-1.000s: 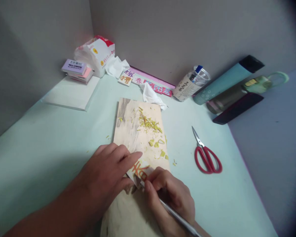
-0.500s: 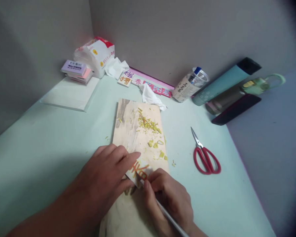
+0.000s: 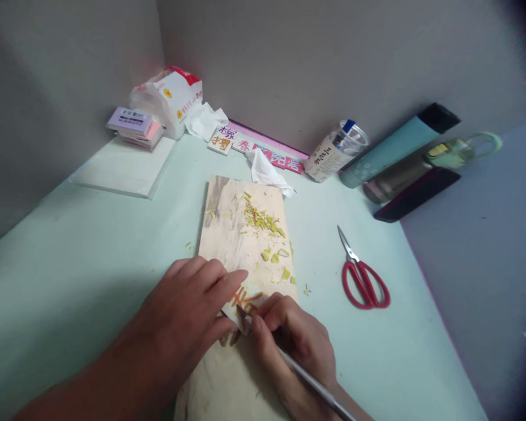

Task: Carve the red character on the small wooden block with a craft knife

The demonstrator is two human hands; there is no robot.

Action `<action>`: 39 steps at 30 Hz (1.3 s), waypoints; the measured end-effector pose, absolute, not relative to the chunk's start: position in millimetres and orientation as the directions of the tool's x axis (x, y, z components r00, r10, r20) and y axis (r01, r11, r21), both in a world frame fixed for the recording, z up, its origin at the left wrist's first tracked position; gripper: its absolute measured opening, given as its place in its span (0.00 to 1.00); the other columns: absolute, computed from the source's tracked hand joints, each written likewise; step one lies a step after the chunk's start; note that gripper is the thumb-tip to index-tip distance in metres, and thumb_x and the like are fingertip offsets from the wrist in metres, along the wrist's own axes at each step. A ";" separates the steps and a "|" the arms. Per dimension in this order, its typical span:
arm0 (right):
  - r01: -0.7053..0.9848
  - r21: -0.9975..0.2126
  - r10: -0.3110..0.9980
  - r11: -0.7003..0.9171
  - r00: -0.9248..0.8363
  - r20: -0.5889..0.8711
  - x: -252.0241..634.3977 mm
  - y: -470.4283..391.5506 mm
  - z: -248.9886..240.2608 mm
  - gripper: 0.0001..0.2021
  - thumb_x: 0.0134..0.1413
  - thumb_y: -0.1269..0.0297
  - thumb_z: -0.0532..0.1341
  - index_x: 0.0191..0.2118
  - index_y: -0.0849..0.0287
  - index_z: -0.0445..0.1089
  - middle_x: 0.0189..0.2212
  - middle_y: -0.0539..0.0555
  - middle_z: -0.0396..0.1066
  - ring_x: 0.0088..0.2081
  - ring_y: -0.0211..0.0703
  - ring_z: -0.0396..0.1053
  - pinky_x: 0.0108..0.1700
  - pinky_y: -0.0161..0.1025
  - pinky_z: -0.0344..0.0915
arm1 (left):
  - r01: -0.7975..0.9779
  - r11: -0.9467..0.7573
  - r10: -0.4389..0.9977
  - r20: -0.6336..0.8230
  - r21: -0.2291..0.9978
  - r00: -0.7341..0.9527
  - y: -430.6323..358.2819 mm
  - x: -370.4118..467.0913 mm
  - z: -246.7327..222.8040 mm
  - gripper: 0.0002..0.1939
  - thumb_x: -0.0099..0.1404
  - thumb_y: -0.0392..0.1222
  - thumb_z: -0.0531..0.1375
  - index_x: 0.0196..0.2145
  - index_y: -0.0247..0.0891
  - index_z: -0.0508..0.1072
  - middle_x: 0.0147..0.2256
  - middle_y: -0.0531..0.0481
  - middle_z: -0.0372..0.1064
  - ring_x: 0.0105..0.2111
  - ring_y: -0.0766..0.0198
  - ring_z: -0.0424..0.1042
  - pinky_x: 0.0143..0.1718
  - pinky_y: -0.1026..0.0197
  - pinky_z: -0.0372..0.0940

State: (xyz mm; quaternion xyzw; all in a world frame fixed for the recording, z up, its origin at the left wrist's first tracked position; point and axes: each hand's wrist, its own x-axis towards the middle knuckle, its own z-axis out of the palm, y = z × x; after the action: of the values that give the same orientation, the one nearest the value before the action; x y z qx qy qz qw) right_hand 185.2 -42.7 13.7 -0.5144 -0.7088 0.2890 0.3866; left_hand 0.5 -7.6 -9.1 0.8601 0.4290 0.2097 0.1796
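A small pale carving block with an orange-red character on it lies at the middle of a wooden board. My left hand presses on its left side, fingers closed along the edge. In my right hand is a carving knife with a slim metal handle, held like a pen. Its blade touches the block's face near the lower strokes, close to my left thumb. My right fingers cover part of the character. Yellow-green shavings are scattered over the board beyond my hands.
Red-handled scissors lie right of the board. Behind it are a crumpled tissue, a row of character blocks and a cup of pens. Bottles stand back right; a tissue pack and stacked boxes stand back left.
The knife blade and my right hand have shifted slightly left across the block, and the handle's angle has changed a little. My left hand stays in place.
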 end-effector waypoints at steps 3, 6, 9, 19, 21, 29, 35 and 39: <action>0.492 -0.804 0.943 0.333 -0.184 0.278 185.3 -41.6 14.4 0.11 0.62 0.72 0.59 0.28 0.56 0.60 0.23 0.45 0.67 0.23 0.31 0.63 0.24 0.28 0.59 | 0.678 -0.557 0.818 0.177 0.479 0.547 -7.9 0.4 -8.0 0.27 0.60 0.28 0.62 0.56 0.42 0.64 0.41 0.52 0.69 0.41 0.54 0.65 0.43 0.52 0.56; 0.493 -0.800 0.940 0.341 -0.181 0.289 184.7 -41.2 15.3 0.12 0.62 0.73 0.59 0.28 0.56 0.59 0.23 0.45 0.67 0.22 0.31 0.63 0.23 0.28 0.58 | 0.670 -0.561 0.815 0.180 0.486 0.551 -7.7 0.3 -7.6 0.27 0.60 0.29 0.63 0.55 0.43 0.64 0.40 0.52 0.69 0.40 0.55 0.65 0.42 0.53 0.56; 0.494 -0.791 0.933 0.360 -0.190 0.306 182.7 -42.6 12.5 0.12 0.60 0.74 0.58 0.27 0.55 0.59 0.22 0.46 0.67 0.21 0.31 0.63 0.22 0.29 0.57 | 0.675 -0.555 0.817 0.166 0.487 0.553 -7.6 -0.3 -7.2 0.27 0.61 0.29 0.62 0.56 0.43 0.64 0.41 0.52 0.69 0.41 0.55 0.66 0.43 0.53 0.57; 0.658 -0.539 0.834 0.525 -0.273 0.479 184.3 -49.0 7.4 0.12 0.60 0.77 0.56 0.30 0.54 0.58 0.22 0.47 0.67 0.20 0.33 0.61 0.22 0.34 0.55 | 0.679 -0.545 0.820 0.145 0.492 0.553 -8.6 -2.4 -4.9 0.25 0.64 0.32 0.60 0.57 0.44 0.64 0.43 0.50 0.70 0.43 0.54 0.67 0.45 0.52 0.59; 0.668 -0.508 0.824 0.544 -0.309 0.475 185.0 -48.9 9.0 0.11 0.61 0.78 0.55 0.31 0.54 0.59 0.23 0.48 0.68 0.21 0.34 0.62 0.22 0.35 0.55 | 0.676 -0.540 0.825 0.157 0.501 0.543 -9.7 -1.7 -5.4 0.24 0.65 0.33 0.60 0.57 0.44 0.64 0.43 0.49 0.70 0.42 0.54 0.67 0.45 0.52 0.60; 0.712 -0.423 0.812 0.560 -0.371 0.451 184.0 -47.7 10.7 0.11 0.62 0.77 0.56 0.31 0.54 0.58 0.21 0.47 0.67 0.21 0.35 0.63 0.22 0.35 0.56 | 0.682 -0.542 0.828 0.171 0.490 0.535 -10.8 0.2 -3.1 0.24 0.65 0.32 0.60 0.56 0.43 0.63 0.43 0.49 0.70 0.42 0.55 0.67 0.45 0.51 0.60; 0.641 -0.547 0.830 0.539 -0.294 0.474 184.1 -46.3 4.4 0.11 0.61 0.77 0.56 0.31 0.54 0.59 0.24 0.48 0.68 0.22 0.34 0.62 0.23 0.33 0.56 | 0.688 -0.542 0.829 0.172 0.482 0.532 -10.0 0.9 -7.1 0.24 0.64 0.32 0.60 0.56 0.43 0.64 0.43 0.50 0.71 0.42 0.54 0.67 0.45 0.51 0.60; 0.597 -0.631 0.867 0.496 -0.303 0.396 187.6 -45.9 6.8 0.11 0.61 0.77 0.56 0.31 0.54 0.59 0.26 0.49 0.67 0.24 0.35 0.64 0.25 0.33 0.59 | 0.687 -0.548 0.825 0.176 0.476 0.537 -9.8 0.8 -8.7 0.25 0.62 0.31 0.61 0.55 0.43 0.64 0.41 0.50 0.70 0.41 0.54 0.66 0.43 0.51 0.59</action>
State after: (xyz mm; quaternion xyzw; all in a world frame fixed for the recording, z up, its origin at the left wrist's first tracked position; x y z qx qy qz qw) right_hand 187.6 -45.9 6.8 -0.4660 -0.7852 0.1864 0.3627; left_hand 0.8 -9.8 -8.7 0.8584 0.4406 0.1936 0.1779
